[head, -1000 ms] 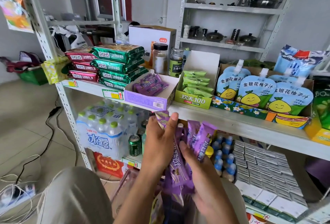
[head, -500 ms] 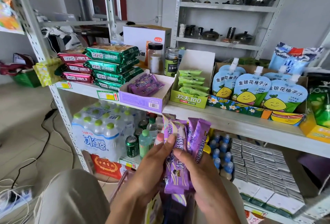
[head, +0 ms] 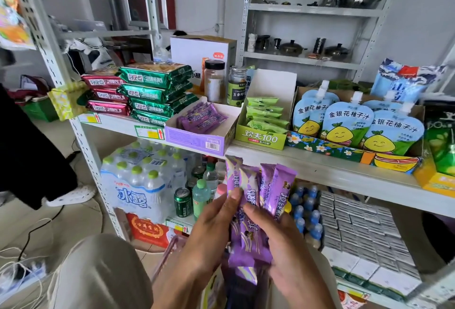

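Over on the left of the shelf (head: pixel 320 168), three red biscuit packs (head: pixel 105 94) are lying stacked beside four green ones (head: pixel 155 92), labels facing out for shoppers. Next along, the purple display box (head: pixel 197 140) is sitting at the shelf's front edge with three or four purple bars (head: pixel 202 119) lying loose in it; they are overlapping, so I can't count them any closer. Just below and in front of it, the person is holding a fan of matching purple packets (head: pixel 270 185), at least four by the tops showing. The left hand (head: pixel 209 230) is gripping the bundle from one side and the right hand (head: pixel 288 247) is clasping it from the other, thumb on the front, I'd guess squaring them up for that box. Further right, two jars (head: pixel 214 81) are standing at the back, and three juice pouches (head: pixel 349 131) are leaning in a front row.
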Demonstrator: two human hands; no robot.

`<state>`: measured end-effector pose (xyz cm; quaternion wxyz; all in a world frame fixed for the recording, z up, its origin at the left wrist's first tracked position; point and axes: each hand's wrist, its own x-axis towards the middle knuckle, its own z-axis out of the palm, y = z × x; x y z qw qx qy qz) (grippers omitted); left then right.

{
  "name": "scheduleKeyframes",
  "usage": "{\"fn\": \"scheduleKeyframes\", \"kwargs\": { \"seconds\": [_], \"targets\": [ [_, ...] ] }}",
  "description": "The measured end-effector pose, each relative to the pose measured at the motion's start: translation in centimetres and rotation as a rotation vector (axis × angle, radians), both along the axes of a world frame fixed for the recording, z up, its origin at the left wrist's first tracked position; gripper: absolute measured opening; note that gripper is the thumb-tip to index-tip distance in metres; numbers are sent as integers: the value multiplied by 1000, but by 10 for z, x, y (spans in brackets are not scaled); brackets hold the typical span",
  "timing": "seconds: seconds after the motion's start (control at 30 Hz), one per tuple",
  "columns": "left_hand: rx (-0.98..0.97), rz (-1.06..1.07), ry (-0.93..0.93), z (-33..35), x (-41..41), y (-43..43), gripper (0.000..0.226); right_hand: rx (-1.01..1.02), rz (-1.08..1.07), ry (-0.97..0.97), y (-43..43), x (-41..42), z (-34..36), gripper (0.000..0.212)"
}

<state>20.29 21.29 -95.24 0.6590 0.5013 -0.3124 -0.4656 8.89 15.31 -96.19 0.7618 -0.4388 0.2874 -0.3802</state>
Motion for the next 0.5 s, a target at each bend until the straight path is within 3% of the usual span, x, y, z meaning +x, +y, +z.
{"fn": "scheduleKeyframes", "kwargs": {
  "seconds": [0.1,0.23,0.4,0.5],
  "targets": [
    [10,-55,102,-9,-1,0,50,12,-17,-41,-1,-2,2,28],
    [-48,-67,165,-11,-7,-1,38,2,-25,-56,0,0,1,39],
    [-100,-206,105,-8,-9,2,61,-41,-79,-32,-3,1,-5,51],
    [-85,-209,217,-4,-13,2,55,-63,-109,-30,-4,2,-7,54]
  ]
}}
